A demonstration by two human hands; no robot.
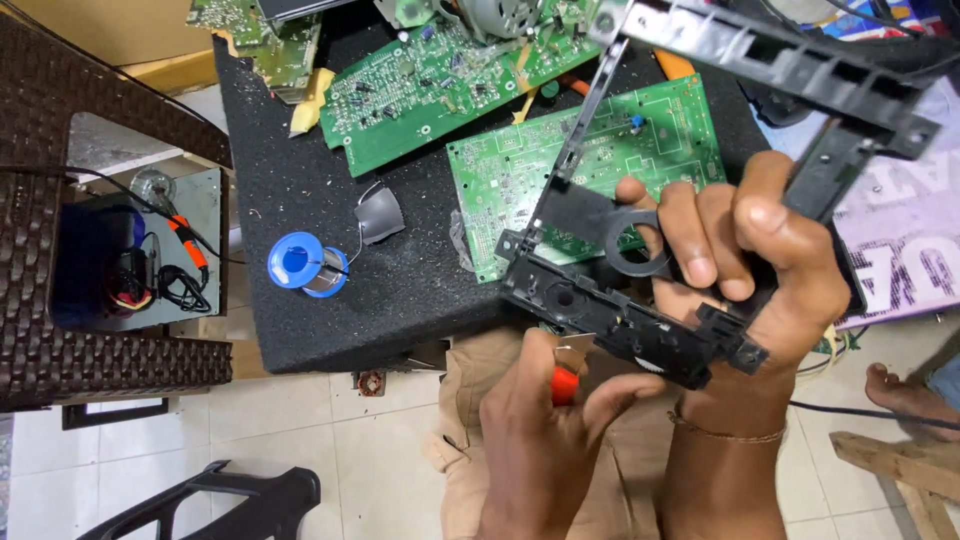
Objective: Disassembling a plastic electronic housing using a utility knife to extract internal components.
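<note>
Two hands busy — right grip (760, 250) clamped on black plastic frame (620, 320), left grip (545, 400) on red-handled tool (565, 385); circuit boards (590, 160), solder spool (305, 263) behind.

Bright even daylight, soft shadows, edges perhaps slightly blurred

Small electronics repair workshop, likely home-run: bench (300, 310) topped with black foam mat, green circuit boards (590, 165) scattered across it, a blue spool of solder wire (307, 265), a side stand with a bulb (150, 185) and orange-handled tool (188, 242) among loose wires, woven brown chair (40, 200) beside, tiled floor (330, 440) below
</note>
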